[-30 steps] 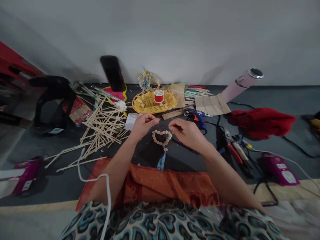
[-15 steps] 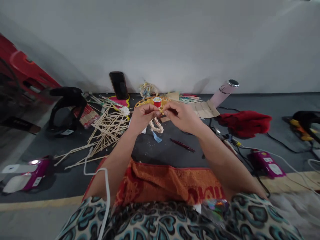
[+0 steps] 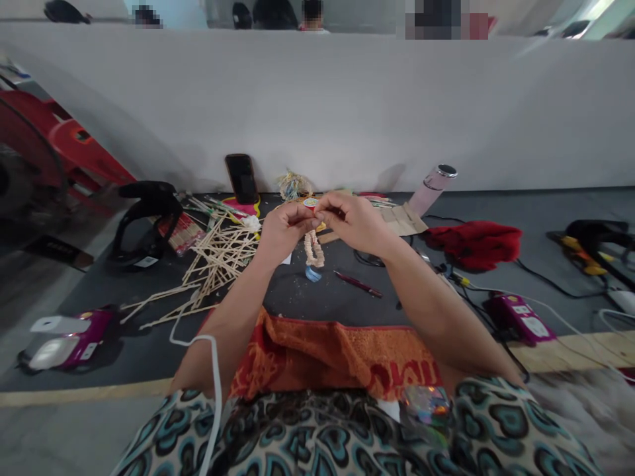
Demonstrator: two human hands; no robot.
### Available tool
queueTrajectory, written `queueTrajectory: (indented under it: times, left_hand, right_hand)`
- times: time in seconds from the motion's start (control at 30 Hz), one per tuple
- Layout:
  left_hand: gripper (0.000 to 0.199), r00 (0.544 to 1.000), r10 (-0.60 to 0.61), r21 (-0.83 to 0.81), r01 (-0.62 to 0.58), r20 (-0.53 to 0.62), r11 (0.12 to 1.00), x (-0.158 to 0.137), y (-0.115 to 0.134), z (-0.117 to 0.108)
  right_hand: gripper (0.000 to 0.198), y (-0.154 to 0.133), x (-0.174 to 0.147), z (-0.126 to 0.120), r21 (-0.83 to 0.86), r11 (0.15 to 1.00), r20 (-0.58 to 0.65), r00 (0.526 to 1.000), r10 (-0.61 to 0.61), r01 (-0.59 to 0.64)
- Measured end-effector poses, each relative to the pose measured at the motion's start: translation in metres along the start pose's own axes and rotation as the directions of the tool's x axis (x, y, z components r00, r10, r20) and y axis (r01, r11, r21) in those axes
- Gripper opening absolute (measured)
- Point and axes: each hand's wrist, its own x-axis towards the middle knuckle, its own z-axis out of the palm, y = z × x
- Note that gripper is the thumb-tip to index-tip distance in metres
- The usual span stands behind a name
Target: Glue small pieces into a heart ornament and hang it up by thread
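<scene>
My left hand [image 3: 282,233] and my right hand [image 3: 353,221] meet above the dark table, thumbs and fingers pinched closed with their tips almost touching. From between them hangs a beaded bracelet [image 3: 313,250], a loop of pale beads with a blue tassel [image 3: 312,274] at its bottom. Any thread in the fingertips is too fine to make out. Just behind the fingers shows the label end of a red thread spool [image 3: 310,203], mostly covered. A dark red pen [image 3: 358,284] lies below my right hand.
Left are a heap of thin pale sticks [image 3: 218,254], a black headband-like device [image 3: 146,225] and a leaning phone [image 3: 241,178]. Right are a pink flask [image 3: 432,188], a red cloth [image 3: 473,244], cables and a purple box [image 3: 520,318]. An orange towel [image 3: 337,354] covers the near edge.
My hands have come closer together, the right one moving left toward the left fingertips. The bracelet still hangs beneath them. The view has tilted up, showing people beyond the partition.
</scene>
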Motion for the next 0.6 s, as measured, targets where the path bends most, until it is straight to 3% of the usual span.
queueTrajectory:
  times: [0.1, 0.33, 0.47, 0.6]
  left_hand:
    - [0.013, 0.999, 0.030, 0.019, -0.030, 0.023, 0.999, -0.004, 0.004, -0.001]
    - [0.012, 0.990, 0.124, 0.284, -0.100, -0.069, 0.954, -0.014, 0.023, -0.002]
    - [0.010, 0.967, 0.191, 0.384, -0.115, -0.167, 0.916, -0.019, 0.027, 0.002]
    - [0.007, 0.957, 0.220, 0.425, -0.122, -0.191, 0.897, -0.021, 0.029, 0.007]
  right_hand:
    - [0.010, -0.004, 0.000, 0.000, 0.015, 1.000, 0.001, 1.000, -0.013, 0.013]
    - [0.022, 0.006, -0.013, 0.011, 0.207, 0.978, -0.094, 0.994, 0.054, -0.034]
    - [0.019, 0.013, -0.027, 0.025, 0.230, 0.967, -0.031, 0.993, 0.116, -0.106]
    - [0.014, 0.010, -0.029, 0.037, 0.191, 0.976, 0.022, 0.994, 0.107, -0.109]
